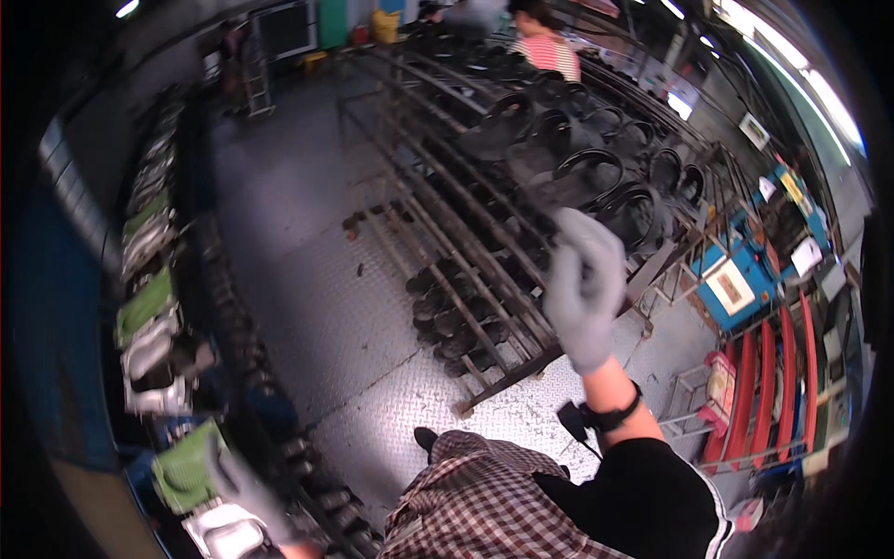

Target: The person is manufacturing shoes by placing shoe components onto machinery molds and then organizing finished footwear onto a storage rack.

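Observation:
My left hand (244, 489), in a grey glove, is at the lower left with its fingers stretched along the edge of a green piece (186, 470). That piece lies beside a silvery metal mould (226, 531) in the row on my left; the hand is blurred. In front of me my right hand (587, 289), also gloved in grey, is raised at the near end of a metal rack (466, 233). Its fingers are loosely curved, with a gap showing between them and nothing visible inside. Glossy black looped pieces (594, 172), like slipper straps, crowd the rack's top beyond it.
More moulds and green pieces (147, 303) run along the left. Dark rounded pieces (456, 317) fill the rack's lower level. Red curved bars (787, 382) and a blue machine (736, 284) stand at the right. A person in a striped top (551, 58) is behind the rack.

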Tool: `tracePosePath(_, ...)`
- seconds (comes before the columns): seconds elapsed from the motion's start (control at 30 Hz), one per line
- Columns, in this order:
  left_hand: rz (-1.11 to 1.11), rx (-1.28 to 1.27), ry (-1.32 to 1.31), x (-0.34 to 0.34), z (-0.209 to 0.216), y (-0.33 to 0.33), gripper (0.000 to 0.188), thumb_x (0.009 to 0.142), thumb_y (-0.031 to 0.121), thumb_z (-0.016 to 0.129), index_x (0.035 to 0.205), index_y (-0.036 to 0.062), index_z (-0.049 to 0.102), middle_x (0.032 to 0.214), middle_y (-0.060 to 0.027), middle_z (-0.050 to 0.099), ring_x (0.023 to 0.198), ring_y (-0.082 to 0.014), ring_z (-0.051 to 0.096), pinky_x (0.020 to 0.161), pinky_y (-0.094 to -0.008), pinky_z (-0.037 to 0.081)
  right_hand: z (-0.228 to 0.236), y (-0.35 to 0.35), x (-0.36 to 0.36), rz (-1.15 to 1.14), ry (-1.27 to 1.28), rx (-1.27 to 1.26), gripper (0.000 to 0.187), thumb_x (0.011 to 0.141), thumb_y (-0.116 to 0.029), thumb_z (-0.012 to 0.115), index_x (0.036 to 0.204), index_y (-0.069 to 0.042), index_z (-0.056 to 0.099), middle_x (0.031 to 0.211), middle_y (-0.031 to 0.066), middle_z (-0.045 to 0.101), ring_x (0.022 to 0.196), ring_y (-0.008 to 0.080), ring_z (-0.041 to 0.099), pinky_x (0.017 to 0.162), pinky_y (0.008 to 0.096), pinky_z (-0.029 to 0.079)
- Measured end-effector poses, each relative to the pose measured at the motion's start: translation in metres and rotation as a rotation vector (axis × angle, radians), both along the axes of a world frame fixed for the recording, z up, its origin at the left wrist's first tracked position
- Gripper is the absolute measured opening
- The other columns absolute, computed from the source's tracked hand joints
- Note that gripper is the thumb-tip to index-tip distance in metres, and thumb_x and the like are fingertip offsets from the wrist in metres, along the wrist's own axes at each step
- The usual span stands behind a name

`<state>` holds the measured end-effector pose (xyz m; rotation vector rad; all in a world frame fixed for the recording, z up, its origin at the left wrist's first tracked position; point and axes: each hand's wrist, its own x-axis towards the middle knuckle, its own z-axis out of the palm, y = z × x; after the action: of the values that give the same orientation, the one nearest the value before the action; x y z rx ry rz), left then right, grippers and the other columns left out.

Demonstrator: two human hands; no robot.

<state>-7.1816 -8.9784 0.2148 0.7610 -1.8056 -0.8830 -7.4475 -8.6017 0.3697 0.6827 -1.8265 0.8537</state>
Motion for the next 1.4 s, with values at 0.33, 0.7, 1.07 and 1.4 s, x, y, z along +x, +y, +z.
tracePosePath(0.33,-1.092,-0.372,-0.227,-0.487,0.196,0.224,0.067,0.090,0.049,0.066,0.136,0.0013,0.061,0.140,-0.0228,0.059,0.131,-0.0379,0.055,0.111,-0.0410,0.043,0.014,0.108,-0.079,-0.280,-0.733,-0.230,0.049,0.102,-0.024,0.061,0.137,0.009,0.049,0.117,0.0149,0.061,0.109,0.0203,0.060,0.094,0.0313,0.047)
tracePosePath(0.7,-1.028,-0.146,-0.216,-0.526,0.193,0.244,0.044,0.089,0.043,0.066,0.097,0.0002,0.073,0.092,-0.0267,0.071,0.090,-0.0448,0.070,0.078,-0.0525,0.056,0.053,0.083,-0.153,-0.812,-0.816,0.124,0.047,0.087,-0.034,0.059,0.116,0.002,0.068,0.115,0.0319,0.068,0.110,0.0455,0.067,0.096,0.0509,0.050)
tracePosePath(1.07,-0.031,0.710,0.315,-0.274,0.011,-0.117,0.032,0.091,0.024,0.071,0.109,-0.0023,0.069,0.099,-0.0183,0.074,0.093,-0.0296,0.073,0.082,-0.0400,0.056,-0.056,-0.044,-0.179,0.101,-0.634,-0.199,0.038,0.100,-0.008,0.055,0.135,0.006,0.055,0.110,0.0076,0.063,0.097,0.0168,0.058,0.087,0.0351,0.052)
tracePosePath(1.4,0.906,0.353,0.270,-0.168,-0.083,-0.320,0.047,0.097,0.031,0.063,0.131,0.0000,0.061,0.126,-0.0229,0.068,0.118,-0.0394,0.064,0.101,-0.0439,0.048,-0.211,-0.615,-0.205,0.934,-0.771,0.474,0.042,0.093,-0.017,0.066,0.126,0.007,0.058,0.121,0.0236,0.066,0.109,0.0326,0.064,0.100,0.0408,0.048)
